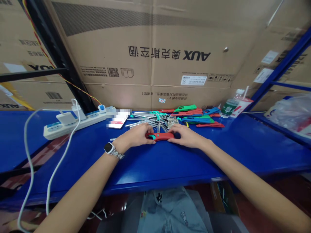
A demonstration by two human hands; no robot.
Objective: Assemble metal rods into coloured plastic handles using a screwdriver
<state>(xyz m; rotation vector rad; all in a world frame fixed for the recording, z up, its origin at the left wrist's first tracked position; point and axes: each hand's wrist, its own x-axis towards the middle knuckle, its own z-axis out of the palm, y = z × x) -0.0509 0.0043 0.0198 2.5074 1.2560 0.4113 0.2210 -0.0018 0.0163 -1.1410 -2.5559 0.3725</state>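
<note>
On the near side of the blue surface (170,165), the left hand (136,136) and right hand (186,136) each hold one end of the red casing (162,137) in a narrow grip; uneven pressure could make it slip. Just beyond, wires (159,116) among the metal rods (143,122) could snag; farther right, the heaped coloured casings (186,107) could slide if nudged.
</note>
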